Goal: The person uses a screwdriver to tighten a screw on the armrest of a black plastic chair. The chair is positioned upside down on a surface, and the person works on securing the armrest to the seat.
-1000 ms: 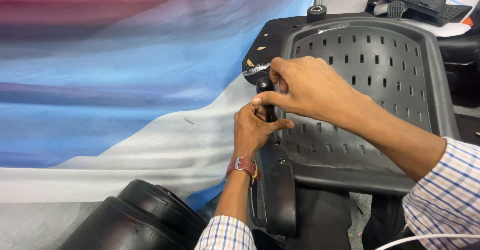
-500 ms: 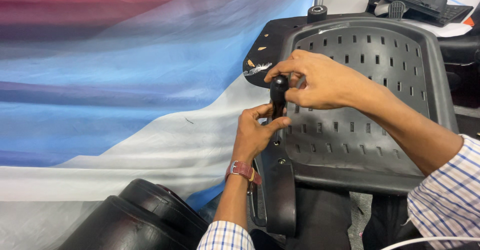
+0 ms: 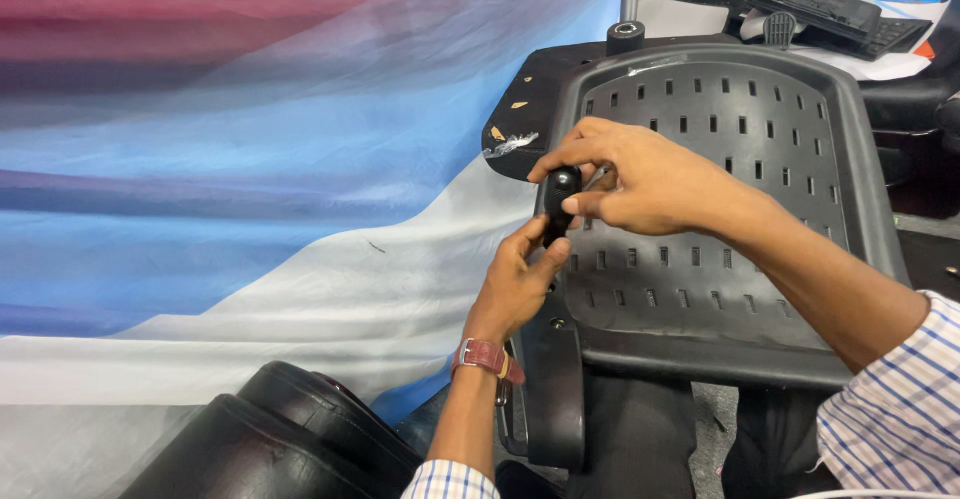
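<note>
The right hand [image 3: 650, 184] reaches in from the lower right with its thumb and fingertips pinched on the rounded top of a small black knob-like part [image 3: 558, 199]. This part stands at the left edge of a black perforated plastic chair shell [image 3: 760, 249], which lies flat under the right forearm. Just below the right hand, the left hand [image 3: 520, 284] comes up from the bottom edge; its thumb and fingers close on the lower end of the same black part, so both hands grip it, one above the other. A reddish-brown watch strap [image 3: 487, 357] circles the left wrist. Under the left wrist a black curved armrest [image 3: 555, 399] hangs down from the shell's edge. Left of both hands spreads a large banner [image 3: 260, 179] in blue, white and red. Beyond the right hand, past the shell's far rim, a black keyboard [image 3: 820, 9] lies on a surface. Near the left elbow sits a black padded cushion [image 3: 270, 439].
</note>
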